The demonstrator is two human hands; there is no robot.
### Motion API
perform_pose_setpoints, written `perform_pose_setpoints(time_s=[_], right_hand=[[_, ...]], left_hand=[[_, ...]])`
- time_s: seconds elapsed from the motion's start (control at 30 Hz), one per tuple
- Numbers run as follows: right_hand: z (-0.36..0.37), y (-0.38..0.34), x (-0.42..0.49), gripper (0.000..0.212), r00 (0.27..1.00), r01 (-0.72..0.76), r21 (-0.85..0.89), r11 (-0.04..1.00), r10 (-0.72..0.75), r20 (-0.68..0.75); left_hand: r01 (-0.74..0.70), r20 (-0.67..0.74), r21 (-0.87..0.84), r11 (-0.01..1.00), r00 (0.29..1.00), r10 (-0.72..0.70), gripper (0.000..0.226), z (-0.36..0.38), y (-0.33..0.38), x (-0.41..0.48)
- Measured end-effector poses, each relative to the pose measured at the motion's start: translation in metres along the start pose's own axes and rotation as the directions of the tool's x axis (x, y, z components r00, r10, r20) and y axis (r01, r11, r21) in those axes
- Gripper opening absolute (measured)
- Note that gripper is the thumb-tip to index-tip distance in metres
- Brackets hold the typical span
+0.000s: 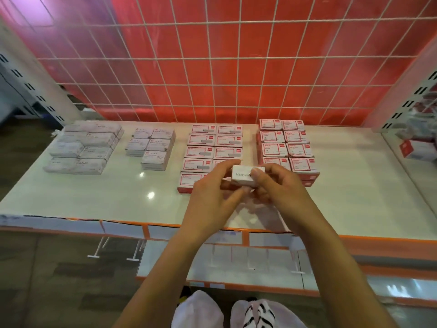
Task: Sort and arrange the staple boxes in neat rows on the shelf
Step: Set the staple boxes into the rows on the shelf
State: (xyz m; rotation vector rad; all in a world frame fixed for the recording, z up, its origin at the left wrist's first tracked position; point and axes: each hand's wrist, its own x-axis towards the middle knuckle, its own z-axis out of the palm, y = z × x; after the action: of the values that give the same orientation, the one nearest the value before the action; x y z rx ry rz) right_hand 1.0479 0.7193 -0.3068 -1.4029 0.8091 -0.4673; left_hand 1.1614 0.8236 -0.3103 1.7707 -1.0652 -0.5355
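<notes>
Left hand [212, 200] & right hand [281, 189] pinch w/ curled fingers one small white staple box [244, 178] just above the shelf [94, 197], near the red-label rows [212, 147]; prob. light, stiff cardboard, best held at its ends.

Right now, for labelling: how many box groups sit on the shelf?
4: pale stacks far left; smaller pale group beside them; middle red block, partly behind left hand; right red block.
</notes>
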Motion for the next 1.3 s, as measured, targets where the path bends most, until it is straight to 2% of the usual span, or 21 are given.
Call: perform_pose_setpoints(time_s=[0.07, 0.2, 0.3, 0.43, 0.5, 0.6, 0.67, 0.77, 0.83, 1.07, 1.3], right_hand=[[0.016, -0.005, 0.002, 0.031, 0.999, -0.046, 0.012, 0.999, 0.046, 0.011], [0.047, -0.013, 0.005, 0.050, 0.993, -0.119, -0.001, 0.993, 0.119, 0.022], [0.069, -0.017, 0.007, 0.056, 0.988, -0.156, -0.014, 0.988, 0.156, -0.002], [0.094, -0.019, 0.015, 0.059, 0.983, -0.184, -0.108, 0.977, 0.182, -0.025], [0.106, -0.019, 0.017, 0.056, 0.984, -0.180, -0.094, 0.979, 0.180, -0.018], [0.124, -0.018, 0.019, 0.031, 0.994, -0.112, 0.020, 0.994, 0.112, 0.012], [0.132, -0.015, 0.021, 0.018, 0.999, -0.051, 0.019, 0.999, 0.051, -0.006], [0.144, -0.009, 0.027, 0.035, 1.000, 0.019, -0.035, 0.999, -0.019, 0.000], [0.154, -0.009, 0.028, 0.044, 0.998, 0.057, -0.038, 0.998, -0.056, 0.033], [0.187, -0.006, 0.033, 0.047, 0.990, 0.131, -0.013, 0.991, -0.130, 0.060], [0.211, 0.003, 0.042, 0.046, 0.991, 0.135, -0.156, 0.978, -0.137, 0.000]], left_hand=[[0.023, 0.031, -0.050, 0.999, 0.999, -0.021, 0.038, -0.017, -0.008, 0.003], [0.109, 0.134, -0.217, 0.970, 0.988, -0.081, 0.038, -0.052, -0.024, 0.009], [0.159, 0.179, -0.282, 0.946, 0.978, -0.111, 0.029, -0.072, -0.032, 0.010], [0.210, 0.208, -0.356, 0.911, 0.968, -0.142, 0.030, -0.094, -0.043, 0.009], [0.230, 0.186, -0.395, 0.889, 0.968, -0.168, 0.030, -0.104, -0.049, 0.007], [0.258, 0.140, -0.460, 0.849, 0.966, -0.218, 0.026, -0.118, -0.057, 0.005], [0.276, 0.130, -0.474, 0.836, 0.961, -0.243, 0.029, -0.128, -0.063, 0.004], [0.288, 0.139, -0.476, 0.831, 0.958, -0.253, 0.043, -0.144, -0.071, 0.001], [0.273, 0.132, -0.465, 0.842, 0.962, -0.238, 0.042, -0.153, -0.075, 0.000], [0.249, 0.157, -0.398, 0.883, 0.967, -0.201, 0.045, -0.187, -0.095, 0.003], [0.209, 0.097, -0.067, 0.976, 0.975, -0.202, 0.041, -0.222, -0.117, 0.011]])
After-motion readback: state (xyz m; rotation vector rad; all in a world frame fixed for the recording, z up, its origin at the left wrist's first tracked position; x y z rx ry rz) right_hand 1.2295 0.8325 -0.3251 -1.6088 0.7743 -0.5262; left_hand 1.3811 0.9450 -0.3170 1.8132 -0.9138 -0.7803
